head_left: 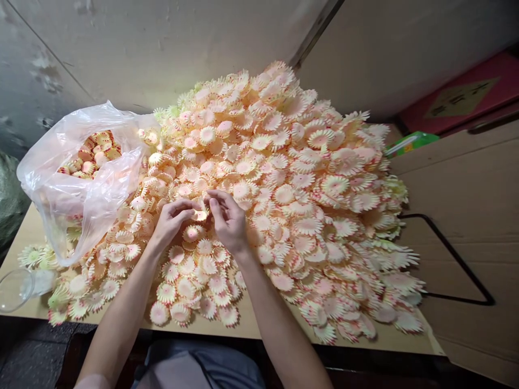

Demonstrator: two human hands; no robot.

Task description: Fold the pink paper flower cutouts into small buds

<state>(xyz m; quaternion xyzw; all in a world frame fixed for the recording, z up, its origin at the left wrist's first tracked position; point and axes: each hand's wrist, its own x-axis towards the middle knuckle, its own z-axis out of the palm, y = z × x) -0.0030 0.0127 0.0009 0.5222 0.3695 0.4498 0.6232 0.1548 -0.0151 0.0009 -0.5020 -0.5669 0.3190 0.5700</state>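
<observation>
Over the middle of a large heap of artificial flower petal discs (284,194), my two hands work close together. A single pale yellow petal disc (200,215) with a fringed edge sits at the fingertips of my left hand (175,216), pinched between thumb and fingers. My right hand (229,222) is closed just to the right of that disc, its thumb and fingertips pressed together; what they hold is too small to make out. More discs, cream with pink centres and reddish tips, lie under and around both hands.
A translucent plastic bag (121,186) holding rolled-up petal pieces (92,155) stands at the left. A clear round container (16,290) lies at the table's left edge. Cardboard (466,216) and a black metal bar (454,254) border the right side; a wall (170,48) rises behind.
</observation>
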